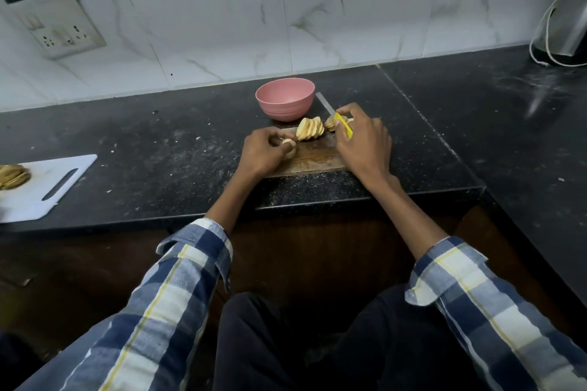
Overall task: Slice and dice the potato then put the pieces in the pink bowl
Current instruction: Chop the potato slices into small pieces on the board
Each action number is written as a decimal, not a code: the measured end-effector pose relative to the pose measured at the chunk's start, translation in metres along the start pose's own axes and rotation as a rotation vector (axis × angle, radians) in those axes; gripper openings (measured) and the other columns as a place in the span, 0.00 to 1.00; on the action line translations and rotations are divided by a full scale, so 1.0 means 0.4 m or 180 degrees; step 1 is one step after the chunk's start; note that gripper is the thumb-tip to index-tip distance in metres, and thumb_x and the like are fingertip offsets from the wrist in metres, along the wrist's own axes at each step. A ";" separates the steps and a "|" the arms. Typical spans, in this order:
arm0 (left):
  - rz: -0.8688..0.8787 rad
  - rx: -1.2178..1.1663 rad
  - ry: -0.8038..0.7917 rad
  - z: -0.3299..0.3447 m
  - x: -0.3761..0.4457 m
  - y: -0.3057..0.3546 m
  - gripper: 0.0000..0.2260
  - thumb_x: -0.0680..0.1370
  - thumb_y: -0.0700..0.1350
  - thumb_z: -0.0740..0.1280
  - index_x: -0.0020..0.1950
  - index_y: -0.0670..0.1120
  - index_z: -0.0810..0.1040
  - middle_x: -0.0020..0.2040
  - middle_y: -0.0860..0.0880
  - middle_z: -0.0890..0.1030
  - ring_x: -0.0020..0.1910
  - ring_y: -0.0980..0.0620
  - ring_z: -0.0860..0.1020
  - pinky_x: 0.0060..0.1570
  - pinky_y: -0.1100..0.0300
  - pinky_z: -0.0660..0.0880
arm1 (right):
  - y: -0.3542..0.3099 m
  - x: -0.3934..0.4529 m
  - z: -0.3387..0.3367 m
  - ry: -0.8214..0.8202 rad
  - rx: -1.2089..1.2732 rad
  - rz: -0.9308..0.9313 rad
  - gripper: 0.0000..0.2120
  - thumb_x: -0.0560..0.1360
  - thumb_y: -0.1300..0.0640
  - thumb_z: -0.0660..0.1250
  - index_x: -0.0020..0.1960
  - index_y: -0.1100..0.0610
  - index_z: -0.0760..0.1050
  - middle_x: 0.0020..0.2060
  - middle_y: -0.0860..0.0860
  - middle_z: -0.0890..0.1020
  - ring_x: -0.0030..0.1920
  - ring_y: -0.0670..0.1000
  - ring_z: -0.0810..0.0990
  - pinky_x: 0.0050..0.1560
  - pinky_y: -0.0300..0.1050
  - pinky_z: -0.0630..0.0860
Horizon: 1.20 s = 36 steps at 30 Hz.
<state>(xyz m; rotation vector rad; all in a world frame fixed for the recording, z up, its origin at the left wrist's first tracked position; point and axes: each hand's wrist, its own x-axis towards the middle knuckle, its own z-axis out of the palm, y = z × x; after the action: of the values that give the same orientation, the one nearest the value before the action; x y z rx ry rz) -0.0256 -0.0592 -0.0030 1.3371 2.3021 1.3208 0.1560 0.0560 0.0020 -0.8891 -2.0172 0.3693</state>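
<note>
The potato point(310, 128), already cut into a leaning row of round slices, sits on the far part of a wooden cutting board point(313, 159) on the dark surface point(165, 149). A few more slices point(330, 124) lie just to the right of the row, partly hidden behind the right hand point(363, 140). That hand's grip is curled round the yellow handle of a knife point(344, 125), whose blade points away toward the wall (its tip lies beside the pink bowl point(285, 98)). The left hand point(265, 152) pinches a small potato piece point(288, 144) at the near left end of the row, fingers curled over it. The pink bowl stands just beyond the board, near the slices but not touching them. Far off to the left, a white cutting board point(47, 187) carries another pile of sliced pieces point(12, 176). A wall socket point(58, 28) is set in the tiles above it.
</note>
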 end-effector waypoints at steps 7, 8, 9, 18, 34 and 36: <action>0.0092 0.0164 -0.0084 -0.031 -0.032 -0.006 0.12 0.77 0.41 0.71 0.59 0.50 0.87 0.51 0.53 0.85 0.49 0.58 0.82 0.51 0.63 0.77 | -0.085 -0.077 -0.039 -0.0432 -0.0506 -0.0298 0.09 0.79 0.53 0.66 0.59 0.51 0.79 0.47 0.54 0.84 0.49 0.61 0.82 0.40 0.50 0.70; 0.0100 0.0117 -0.0166 -0.035 -0.034 -0.009 0.12 0.76 0.42 0.73 0.59 0.50 0.86 0.51 0.54 0.84 0.49 0.59 0.82 0.50 0.65 0.76 | -0.093 -0.080 -0.042 -0.0500 -0.0572 -0.0328 0.09 0.79 0.53 0.67 0.58 0.52 0.80 0.48 0.54 0.84 0.50 0.61 0.82 0.41 0.50 0.70; 0.0118 0.0062 -0.0228 -0.038 -0.036 -0.014 0.12 0.76 0.43 0.75 0.59 0.50 0.86 0.51 0.55 0.84 0.48 0.60 0.81 0.49 0.66 0.75 | -0.101 -0.082 -0.046 -0.0550 -0.0636 -0.0353 0.09 0.79 0.53 0.67 0.58 0.52 0.80 0.48 0.54 0.84 0.50 0.60 0.82 0.41 0.49 0.70; 0.0370 -0.0187 0.0108 -0.017 -0.046 -0.056 0.10 0.71 0.45 0.81 0.50 0.47 0.87 0.43 0.54 0.85 0.39 0.62 0.80 0.41 0.67 0.75 | -0.156 -0.102 -0.045 -0.0753 -0.0880 -0.0429 0.11 0.76 0.54 0.71 0.58 0.50 0.82 0.45 0.51 0.85 0.47 0.55 0.82 0.42 0.46 0.69; 0.0412 -0.0296 0.0152 -0.019 -0.047 -0.057 0.07 0.70 0.40 0.80 0.46 0.45 0.89 0.44 0.54 0.86 0.44 0.57 0.84 0.52 0.56 0.82 | -0.239 -0.090 -0.053 -0.1100 -0.1114 -0.0300 0.09 0.78 0.55 0.69 0.57 0.53 0.82 0.50 0.54 0.85 0.50 0.58 0.82 0.46 0.50 0.75; 0.0360 -0.0308 0.0146 -0.019 -0.046 -0.056 0.07 0.69 0.41 0.80 0.46 0.45 0.89 0.43 0.53 0.86 0.43 0.55 0.84 0.51 0.55 0.82 | -0.252 -0.086 -0.065 -0.1202 -0.1122 -0.0201 0.08 0.78 0.57 0.70 0.56 0.53 0.82 0.50 0.54 0.84 0.51 0.58 0.82 0.46 0.49 0.74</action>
<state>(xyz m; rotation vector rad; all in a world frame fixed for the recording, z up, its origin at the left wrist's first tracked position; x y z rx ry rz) -0.0327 -0.0826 -0.0202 1.4388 2.1891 1.4920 0.1442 -0.0409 0.0519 -1.0232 -2.5049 0.1534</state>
